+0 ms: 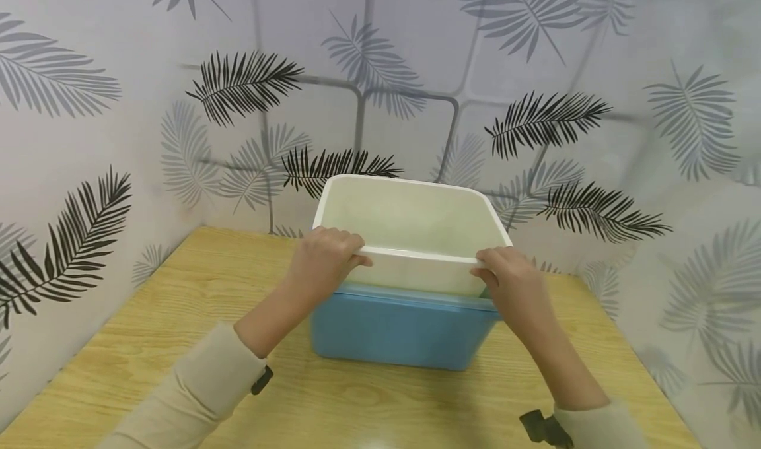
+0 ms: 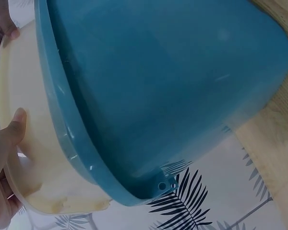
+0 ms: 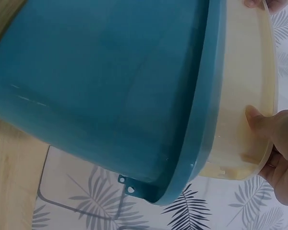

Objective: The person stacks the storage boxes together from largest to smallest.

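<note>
A cream-white plastic bin [image 1: 416, 274] sits partly inside a blue plastic bin [image 1: 398, 330], its white rim raised well above the blue one. My left hand [image 1: 324, 257] grips the near rim of the white bin toward its left corner, thumb on the outer wall. Toward the right corner, my right hand [image 1: 511, 277] holds the same rim in the same way. From the left wrist, the left thumb presses the pale wall, with the fingers behind the rim. The right wrist view gives the right hand [image 3: 281, 148] pinching the rim. The lower part of the white bin is hidden inside the blue one.
The blue bin rests on a wood-grain table [image 1: 226, 284]. Behind and at both sides stand walls covered in leaf-patterned grey-white paper [image 1: 410, 53]. A small perforated tab [image 3: 129, 186] sticks out at the blue bin's rim.
</note>
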A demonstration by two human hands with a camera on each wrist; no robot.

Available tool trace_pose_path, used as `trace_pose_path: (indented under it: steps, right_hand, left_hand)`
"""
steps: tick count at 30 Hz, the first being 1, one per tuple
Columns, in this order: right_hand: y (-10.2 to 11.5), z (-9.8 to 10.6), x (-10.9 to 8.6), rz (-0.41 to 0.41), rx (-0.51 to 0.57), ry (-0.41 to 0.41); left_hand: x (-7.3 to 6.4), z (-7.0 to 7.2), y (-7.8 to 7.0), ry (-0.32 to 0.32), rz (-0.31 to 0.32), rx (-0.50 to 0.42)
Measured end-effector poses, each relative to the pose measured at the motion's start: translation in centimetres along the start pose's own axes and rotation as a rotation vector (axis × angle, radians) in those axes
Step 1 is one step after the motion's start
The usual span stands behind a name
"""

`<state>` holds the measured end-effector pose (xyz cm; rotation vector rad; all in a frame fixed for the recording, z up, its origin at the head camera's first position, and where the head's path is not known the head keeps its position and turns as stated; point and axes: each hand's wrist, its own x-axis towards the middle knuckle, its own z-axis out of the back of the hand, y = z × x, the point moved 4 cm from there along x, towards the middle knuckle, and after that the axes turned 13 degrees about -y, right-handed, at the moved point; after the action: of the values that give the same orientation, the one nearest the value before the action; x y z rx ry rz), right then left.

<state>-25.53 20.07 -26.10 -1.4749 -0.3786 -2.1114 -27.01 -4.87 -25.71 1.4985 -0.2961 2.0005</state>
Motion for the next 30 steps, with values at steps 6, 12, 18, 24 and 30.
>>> trace_pose_path:
  steps: [6,12,18,24,30]
  right_hand:
    - [-0.1,-0.3,-0.7,0.012,0.003,-0.011]
    - [-0.1,-0.6,-1.3,0.032,0.005,-0.016]
    - [-0.2,-0.7,-2.0,0.007,-0.003,0.006]
    - [-0.3,-0.8,-2.2,-0.029,-0.009,0.065]
    - [-0.5,-0.8,-2.5,-0.06,0.025,0.161]
  left_hand:
    - [-0.6,-0.5,-0.2,0.014,0.002,0.006]
    - [-1.2,-0.8,-0.3,0.011,0.004,0.003]
    - [-1.8,-1.2,-0.4,-0.001,0.005,-0.017]
    - [-2.1,-1.5,-0.5,0.031,0.021,-0.021]
    - [-2.4,-1.8,-0.6,0.068,0.031,-0.027]
